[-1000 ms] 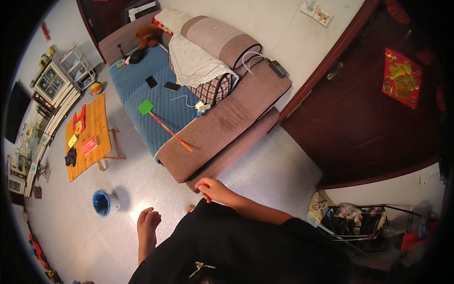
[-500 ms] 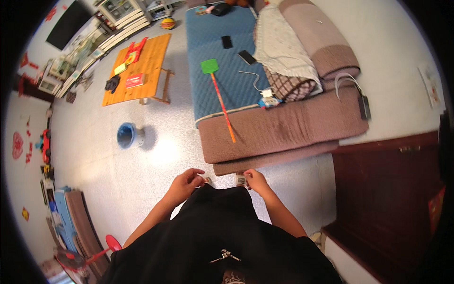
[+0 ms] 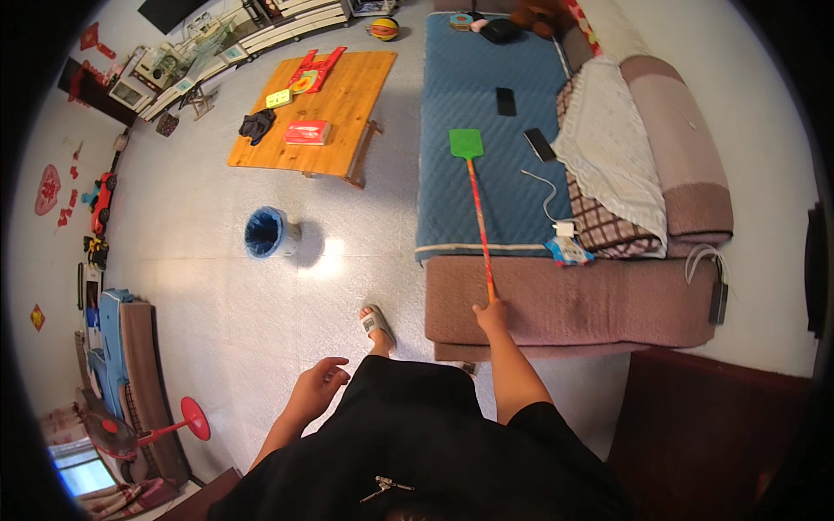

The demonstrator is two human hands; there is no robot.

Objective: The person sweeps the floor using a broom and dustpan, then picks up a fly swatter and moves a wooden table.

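A fly swatter with a green head and red-orange handle (image 3: 480, 217) lies across the sofa, its head on the blue quilted mat (image 3: 447, 195) and its handle reaching over the brown armrest (image 3: 573, 304). My right hand (image 3: 493, 316) is closed around the handle's near end, which the fingers hide. My left hand (image 3: 318, 388) hangs over the floor beside my black shirt, fingers loosely bent and apart, holding nothing.
A bin with a blue liner (image 3: 268, 233) stands on the floor ahead to the left, before a low wooden table (image 3: 356, 95). Two phones, one a black phone (image 3: 506, 102), lie on the mat near a white charger (image 3: 565, 229). A red-based fan (image 3: 195, 418) is at lower left.
My right hand has reached forward from beside my body onto the swatter's handle and closed on it. The view has shifted left, and a slippered foot now shows ahead.
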